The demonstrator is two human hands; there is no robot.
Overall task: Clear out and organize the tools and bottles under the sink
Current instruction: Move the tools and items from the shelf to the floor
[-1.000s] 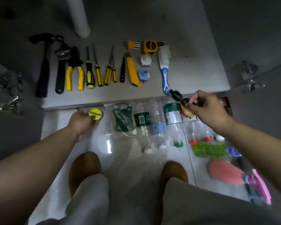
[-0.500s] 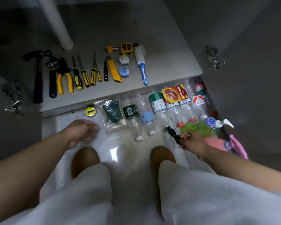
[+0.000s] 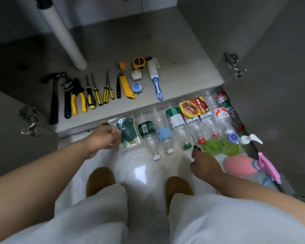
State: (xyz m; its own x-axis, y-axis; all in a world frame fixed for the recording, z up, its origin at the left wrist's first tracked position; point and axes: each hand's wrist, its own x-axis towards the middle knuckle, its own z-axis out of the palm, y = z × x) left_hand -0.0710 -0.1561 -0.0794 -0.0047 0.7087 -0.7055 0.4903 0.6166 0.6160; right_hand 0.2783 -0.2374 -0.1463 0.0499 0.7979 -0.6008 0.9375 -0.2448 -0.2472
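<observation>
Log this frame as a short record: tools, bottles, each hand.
tools: hammer, pliers, utility knife, tape measure and others, in a row on the cabinet floor
bottles: plastic bottles lying side by side on the tiled floor
left hand: at the bagged green sponge; grip blurred
right hand: holds a small black object beside the green bottle

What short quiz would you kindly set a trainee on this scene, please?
1. True or false: the hammer lies leftmost in the tool row.
2. The right hand holds: A a cup; B a small black thing; C a spoon.
3. What colour is the tape measure?
Key: 1 true; 2 B; 3 yellow.
</observation>
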